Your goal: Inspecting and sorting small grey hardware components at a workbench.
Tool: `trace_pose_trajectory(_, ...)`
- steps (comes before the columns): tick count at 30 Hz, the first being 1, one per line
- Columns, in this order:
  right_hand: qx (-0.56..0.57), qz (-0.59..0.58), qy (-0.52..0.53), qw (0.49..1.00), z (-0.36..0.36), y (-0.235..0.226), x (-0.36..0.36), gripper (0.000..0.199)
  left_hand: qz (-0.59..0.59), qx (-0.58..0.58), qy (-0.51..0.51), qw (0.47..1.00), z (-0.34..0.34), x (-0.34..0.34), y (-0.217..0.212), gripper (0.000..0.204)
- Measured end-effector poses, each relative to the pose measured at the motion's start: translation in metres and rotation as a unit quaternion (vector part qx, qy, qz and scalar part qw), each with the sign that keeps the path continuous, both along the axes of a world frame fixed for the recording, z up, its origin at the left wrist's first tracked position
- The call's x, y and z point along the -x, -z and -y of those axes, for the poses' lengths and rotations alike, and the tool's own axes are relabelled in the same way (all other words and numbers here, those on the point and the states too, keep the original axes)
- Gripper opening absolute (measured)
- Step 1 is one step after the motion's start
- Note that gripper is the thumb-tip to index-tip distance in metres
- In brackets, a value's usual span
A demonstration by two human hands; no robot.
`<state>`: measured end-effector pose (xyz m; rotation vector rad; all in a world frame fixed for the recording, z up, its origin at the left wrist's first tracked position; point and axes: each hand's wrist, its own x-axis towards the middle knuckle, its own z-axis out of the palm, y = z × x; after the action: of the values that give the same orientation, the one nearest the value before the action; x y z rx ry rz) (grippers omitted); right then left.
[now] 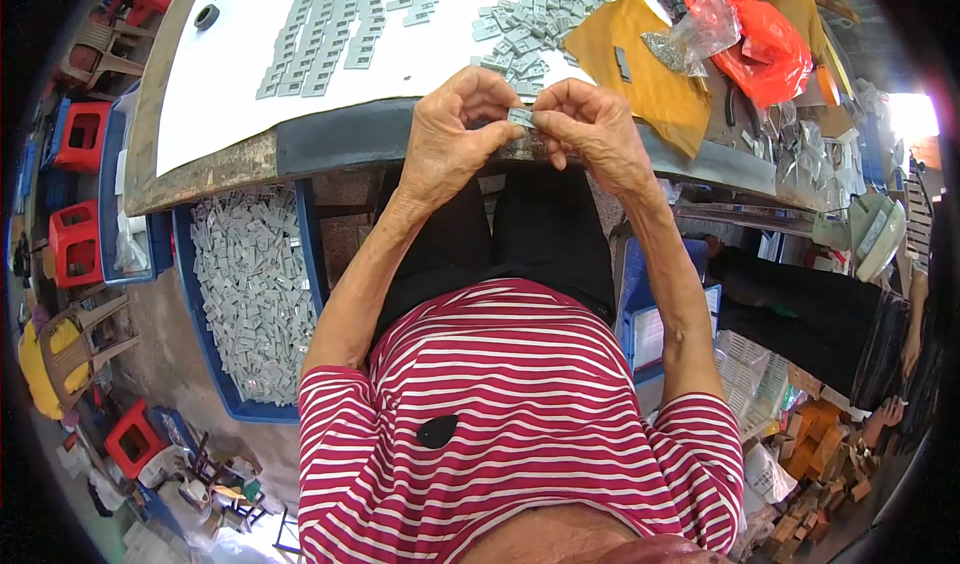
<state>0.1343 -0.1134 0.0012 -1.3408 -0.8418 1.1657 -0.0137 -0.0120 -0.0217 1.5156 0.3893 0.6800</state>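
Observation:
Between my two hands, over the table's near edge, is a small grey rectangular plastic piece [521, 117]. My left hand [455, 129] pinches its left end between thumb and forefinger. At the other end, my right hand [593, 129] grips it with thumb and fingertips; its lower fingers curl beneath. Ahead and to the left, similar grey pieces [330, 29] lie in neat slanted rows on white sheeting. A loose heap of grey pieces [530, 24] spreads just beyond my hands. What the underside of the held piece looks like is hidden.
A brown cloth [645, 74] with a small dark strip lies right of the heap, beside a red plastic bag [755, 54]. A black ring [207, 17] sits at the far left. Below the table, a blue bin [232, 404] holds many grey pieces. Another person's dark-clad leg [790, 314] shows at right.

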Motion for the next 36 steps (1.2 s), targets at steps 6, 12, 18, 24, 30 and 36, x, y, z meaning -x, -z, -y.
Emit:
trace_pose_trajectory(6, -0.013, -0.037, 0.038, 0.999, 0.001, 0.001, 0.007, 0.012, 0.047, 0.113, 0.012, 0.992, 0.002, 0.0, 0.001, 0.031)
trace_pose_trajectory(12, -0.061, -0.088, 0.081, 0.991, 0.0, 0.005, 0.018, 0.013, 0.075, 0.216, 0.003, 0.974, 0.013, 0.0, -0.002, 0.03)
trace_pose_trajectory(18, -0.083, -0.055, 0.095, 0.99, 0.0, 0.004, 0.026, 0.012, 0.061, 0.152, -0.037, 0.986, 0.018, 0.003, -0.008, 0.027)
trace_pose_trajectory(24, -0.09, 0.036, 0.101, 0.99, 0.004, 0.004, 0.029, 0.012, 0.078, 0.164, -0.039, 0.983, 0.02, 0.003, -0.006, 0.026)
trace_pose_trajectory(30, -0.095, 0.07, 0.116, 0.986, 0.005, 0.001, 0.032, 0.011, 0.073, 0.134, -0.044, 0.987, 0.023, 0.004, -0.01, 0.024)
trace_pose_trajectory(36, -0.105, 0.125, 0.154, 0.974, 0.005, 0.001, 0.038, 0.009, 0.077, 0.141, -0.057, 0.985, 0.028, 0.0, -0.01, 0.023)
